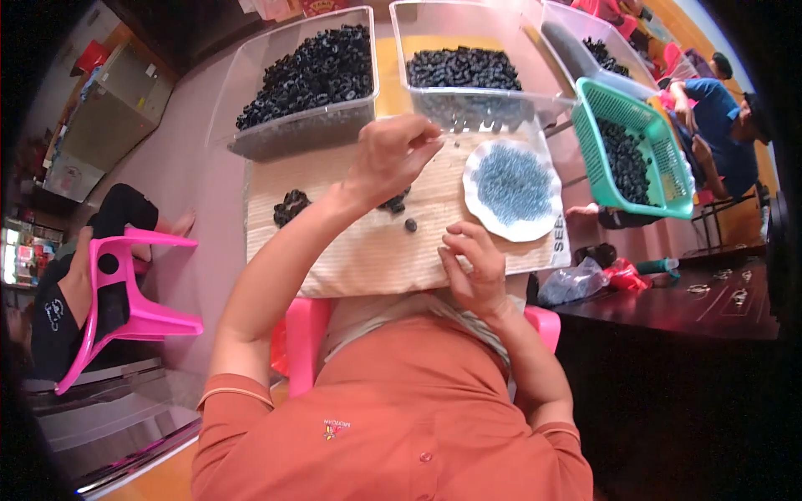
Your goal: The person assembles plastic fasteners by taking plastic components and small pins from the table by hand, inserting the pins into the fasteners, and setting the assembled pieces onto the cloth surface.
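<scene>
My left hand is raised over the far part of a wood-grain board, thumb and fingers pinched together. Whatever sits in that pinch is too small to make out. Close to the board's near edge, my right hand has its fingers bent toward the thumb; anything between them cannot be seen. A small round black part lies between the hands. Black pieces show partly behind my left wrist, and a black clump rests at the left. A white scalloped plate holds many small bluish clear pieces.
Two clear bins, left and middle, hold black parts beyond the board. A third bin and a green basket stand right. A pink chair is left. Another person sits far right; a dark table is nearer.
</scene>
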The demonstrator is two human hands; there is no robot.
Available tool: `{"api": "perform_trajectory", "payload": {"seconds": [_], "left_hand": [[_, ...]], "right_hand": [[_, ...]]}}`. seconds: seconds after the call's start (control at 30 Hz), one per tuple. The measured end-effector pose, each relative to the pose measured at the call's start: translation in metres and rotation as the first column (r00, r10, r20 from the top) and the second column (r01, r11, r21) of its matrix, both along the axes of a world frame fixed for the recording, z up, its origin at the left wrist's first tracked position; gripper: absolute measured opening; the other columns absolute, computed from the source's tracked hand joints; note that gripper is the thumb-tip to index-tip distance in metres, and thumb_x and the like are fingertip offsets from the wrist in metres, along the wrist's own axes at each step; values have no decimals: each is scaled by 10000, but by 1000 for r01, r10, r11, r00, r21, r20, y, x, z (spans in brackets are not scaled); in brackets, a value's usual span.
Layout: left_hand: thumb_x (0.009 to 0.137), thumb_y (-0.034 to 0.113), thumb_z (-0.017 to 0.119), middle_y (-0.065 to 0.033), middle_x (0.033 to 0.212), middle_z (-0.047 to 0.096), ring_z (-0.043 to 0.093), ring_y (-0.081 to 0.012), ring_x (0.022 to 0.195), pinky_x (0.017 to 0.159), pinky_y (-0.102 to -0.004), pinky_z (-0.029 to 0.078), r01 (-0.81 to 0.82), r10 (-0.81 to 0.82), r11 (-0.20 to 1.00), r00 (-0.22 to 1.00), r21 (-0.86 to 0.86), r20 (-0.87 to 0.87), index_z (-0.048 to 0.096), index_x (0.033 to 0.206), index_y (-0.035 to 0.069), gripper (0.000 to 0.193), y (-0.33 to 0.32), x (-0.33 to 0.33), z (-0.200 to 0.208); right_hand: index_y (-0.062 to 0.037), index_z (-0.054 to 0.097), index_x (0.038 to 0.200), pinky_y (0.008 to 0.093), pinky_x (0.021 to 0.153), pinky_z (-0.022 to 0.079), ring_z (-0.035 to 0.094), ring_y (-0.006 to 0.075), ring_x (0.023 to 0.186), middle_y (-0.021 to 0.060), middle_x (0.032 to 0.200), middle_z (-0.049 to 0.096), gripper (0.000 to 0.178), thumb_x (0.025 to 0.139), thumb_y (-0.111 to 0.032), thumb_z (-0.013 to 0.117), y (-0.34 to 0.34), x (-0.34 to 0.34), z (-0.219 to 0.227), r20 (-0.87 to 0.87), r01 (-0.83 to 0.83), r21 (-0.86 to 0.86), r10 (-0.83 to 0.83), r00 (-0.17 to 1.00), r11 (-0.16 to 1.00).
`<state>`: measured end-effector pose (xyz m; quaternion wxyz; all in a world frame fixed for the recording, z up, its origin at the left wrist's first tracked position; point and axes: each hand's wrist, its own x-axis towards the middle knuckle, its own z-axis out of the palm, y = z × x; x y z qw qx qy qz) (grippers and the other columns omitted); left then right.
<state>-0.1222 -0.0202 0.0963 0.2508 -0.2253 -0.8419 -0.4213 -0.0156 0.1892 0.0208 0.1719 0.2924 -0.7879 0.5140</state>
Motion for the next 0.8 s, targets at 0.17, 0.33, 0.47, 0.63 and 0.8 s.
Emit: {"api": "perform_trajectory", "payload": {"seconds": [0.17, 0.33, 0.47, 0.63, 0.8], "left_hand": [[849, 129, 799, -151, 890, 729, 716, -329, 833, 735, -422, 560, 15, 17, 989, 975, -144, 221, 730, 938, 31, 149, -47, 53, -49], [814, 132, 813, -95, 976, 738, 686, -303, 966, 835, -406, 562, 42, -4, 939, 994, -342, 110, 739, 969, 79, 179, -52, 77, -60], [790, 138, 804, -27, 1067, 734, 647, -277, 1056, 907, -392, 556, 118, -125, 868, 992, -483, 18, 729, 1030, 105, 253, -38, 83, -60], [856, 142, 709, -23, 1058, 727, 637, -261, 1047, 894, -388, 552, 201, -203, 763, 977, -614, 68, 726, 1050, 118, 196, -34, 78, -63], [862, 109, 624, -39, 906, 667, 625, -232, 934, 827, -371, 543, 201, -203, 735, 976, -648, 73, 697, 1027, 91, 182, -32, 81, -63]], "right_hand": [[-7, 659, 1066, 382, 685, 564, 702, 331, 839, 172, 1093, 671, 215, 868, 38, 728, -4, -2, 0, -7, -74, 22, 74, 997, 997], [0, 659, 1058, 381, 683, 562, 698, 319, 815, 165, 1064, 675, 200, 873, 45, 720, -6, 4, -3, 9, -96, 6, 96, 995, 995], [7, 663, 1039, 373, 691, 564, 705, 309, 826, 157, 1041, 683, 172, 880, 45, 717, -8, 7, -3, 44, -122, -5, 122, 991, 992], [-1, 681, 1024, 357, 695, 572, 716, 295, 858, 153, 999, 713, 185, 863, 64, 745, -6, 9, -7, 96, -112, -8, 113, 989, 994], [-2, 684, 1022, 361, 705, 579, 722, 313, 846, 154, 989, 719, 199, 848, 69, 749, 5, 5, 6, 32, -80, 57, 78, 996, 995]]}}
